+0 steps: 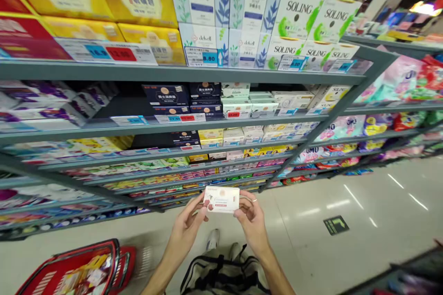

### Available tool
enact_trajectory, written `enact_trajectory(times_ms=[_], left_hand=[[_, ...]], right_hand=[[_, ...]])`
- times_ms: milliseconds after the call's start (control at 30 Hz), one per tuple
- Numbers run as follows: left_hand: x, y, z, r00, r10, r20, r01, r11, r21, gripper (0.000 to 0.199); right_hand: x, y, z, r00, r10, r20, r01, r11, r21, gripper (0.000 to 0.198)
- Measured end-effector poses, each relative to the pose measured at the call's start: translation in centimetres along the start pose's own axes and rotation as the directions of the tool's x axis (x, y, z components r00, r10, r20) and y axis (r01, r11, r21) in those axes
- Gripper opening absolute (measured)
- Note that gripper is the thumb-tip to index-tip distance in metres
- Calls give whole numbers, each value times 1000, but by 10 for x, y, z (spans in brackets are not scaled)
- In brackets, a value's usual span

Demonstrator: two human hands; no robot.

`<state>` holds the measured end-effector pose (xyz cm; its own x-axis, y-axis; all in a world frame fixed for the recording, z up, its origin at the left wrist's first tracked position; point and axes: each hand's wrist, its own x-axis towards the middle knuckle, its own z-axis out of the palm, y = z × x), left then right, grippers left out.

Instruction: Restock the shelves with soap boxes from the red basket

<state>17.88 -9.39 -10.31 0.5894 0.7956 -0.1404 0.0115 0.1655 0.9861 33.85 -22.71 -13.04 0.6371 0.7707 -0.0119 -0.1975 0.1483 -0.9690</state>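
Observation:
A small white soap box [223, 200] with cherry pictures and red print is held up in front of my body, its printed face toward me. My left hand [189, 223] pinches its left end, and my right hand [252, 221], with a ring on one finger, grips its right end. Both thumbs press on the near edge, while the fingertips behind the box are partly hidden. The box is over the floor, apart from the shelves.
A shelf unit [194, 73] with boxed soaps and price tags runs across the front. Bagged goods [349, 124] fill the shelves at right. A red shopping basket [117, 258] with packages inside stands at lower left. A green floor sign [336, 225] lies on the tiles.

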Motion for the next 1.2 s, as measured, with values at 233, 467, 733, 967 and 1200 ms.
enact_trajectory(times_ms=[233, 467, 733, 967, 1200], left_hand=[[-29, 10, 42, 970, 100, -224, -94, 995, 37, 54], [-23, -7, 48, 947, 48, -317, -62, 997, -35, 67], [48, -75, 39, 938, 19, -346, -21, 1000, -2, 60], [139, -119, 18, 954, 98, -285, -72, 992, 102, 54], [194, -127, 11, 914, 340, -222, -286, 927, 243, 45]], right_hand=[[21, -5, -30, 987, -101, 121, 85, 988, 126, 44], [33, 6, -35, 977, -85, 197, 90, 996, -13, 49], [78, 60, -28, 972, -217, 88, 233, 857, -459, 39], [163, 104, -7, 921, -390, 7, 318, 740, -592, 30], [219, 139, 0, 784, -619, 48, 483, 558, -675, 39]])
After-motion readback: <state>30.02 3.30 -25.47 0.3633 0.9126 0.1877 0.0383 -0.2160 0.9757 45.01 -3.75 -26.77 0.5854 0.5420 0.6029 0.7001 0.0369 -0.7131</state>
